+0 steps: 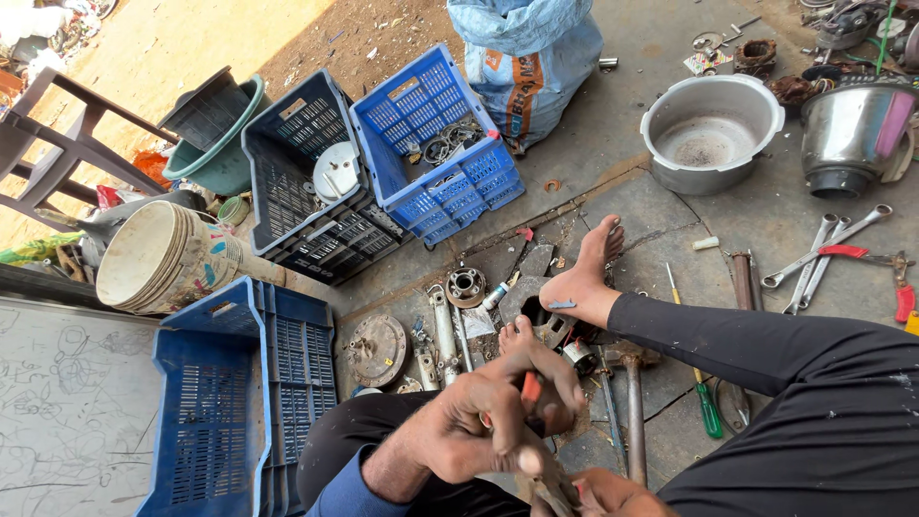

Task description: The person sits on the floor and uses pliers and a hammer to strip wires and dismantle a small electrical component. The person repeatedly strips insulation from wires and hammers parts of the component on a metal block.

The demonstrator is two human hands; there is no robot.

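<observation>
My left hand [479,421] is closed around a tool with orange-red handles [529,391], probably pliers, held above my lap. Just below it, at the bottom edge, my right hand [608,493] holds a small greyish metal part [553,490]; the part is mostly hidden by my fingers. The tool's tip meets this part. My bare feet [584,278] rest on the concrete floor among scattered metal parts, and my legs in black trousers [766,354] lie to either side.
Blue crates [436,144] [239,402] and a dark crate [297,182] sit left and ahead. A round metal pot [713,129], spanners [823,254], a green-handled screwdriver [706,407], a hammer [634,412], a stack of buckets [163,258] and a sack [526,57] surround me.
</observation>
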